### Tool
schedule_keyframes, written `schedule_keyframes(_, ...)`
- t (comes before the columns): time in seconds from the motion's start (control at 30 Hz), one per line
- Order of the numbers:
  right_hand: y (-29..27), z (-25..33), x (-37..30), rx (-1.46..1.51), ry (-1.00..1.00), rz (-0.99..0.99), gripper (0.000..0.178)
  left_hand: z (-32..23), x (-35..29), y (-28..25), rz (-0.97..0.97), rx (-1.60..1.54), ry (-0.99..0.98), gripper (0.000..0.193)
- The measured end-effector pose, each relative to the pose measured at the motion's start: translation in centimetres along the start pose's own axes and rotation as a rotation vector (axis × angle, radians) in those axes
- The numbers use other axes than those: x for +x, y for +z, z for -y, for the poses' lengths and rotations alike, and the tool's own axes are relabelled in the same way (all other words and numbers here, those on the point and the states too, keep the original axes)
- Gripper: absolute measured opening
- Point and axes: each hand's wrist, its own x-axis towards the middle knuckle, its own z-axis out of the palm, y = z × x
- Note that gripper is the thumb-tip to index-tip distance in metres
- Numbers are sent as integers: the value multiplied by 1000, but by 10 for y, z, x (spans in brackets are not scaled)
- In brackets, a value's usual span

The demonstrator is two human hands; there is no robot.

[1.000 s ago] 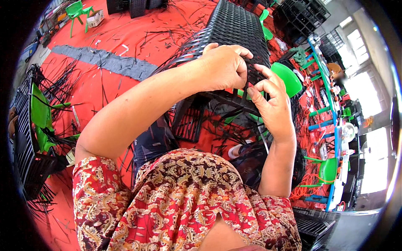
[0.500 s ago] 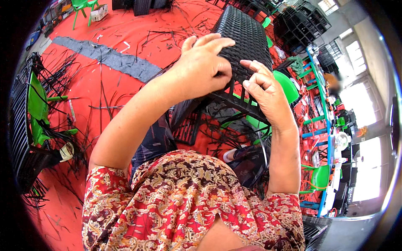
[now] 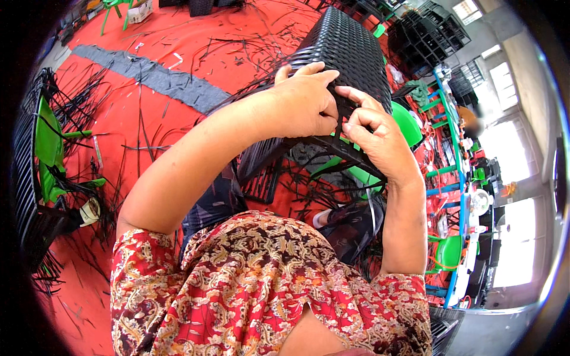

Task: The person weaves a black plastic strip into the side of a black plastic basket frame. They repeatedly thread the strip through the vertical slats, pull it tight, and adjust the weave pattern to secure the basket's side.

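The left hand [image 3: 306,102] and right hand [image 3: 380,133], fingers bent, adjoin the black woven frame [image 3: 350,44], grip indeterminable; the pale box's [image 3: 140,12] contents are indistinct.

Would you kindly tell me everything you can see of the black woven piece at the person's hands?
The black, glossy woven piece of plastic-looking strips extends away toward the top of the view. Its far part is densely woven; the left side looks looser, and the near end shows a dark straight bar with gaps above. The bare left hand and bare right hand are at that end; their exact grip is unclear.
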Motion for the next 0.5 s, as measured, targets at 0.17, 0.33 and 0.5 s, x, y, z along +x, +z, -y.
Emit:
schedule_keyframes(0.17,-3,7,-5,-139,9,-40,18,18,7,17,-48,-362,-43,10)
schedule_keyframes(0.33,-1,12,-3,-265,-47,-135,16,14,2,21,-182,-606,-100,7)
schedule_keyframes(0.5,5,16,5,-6,-3,-149,16,16,-10,11,-503,-1029,-68,5)
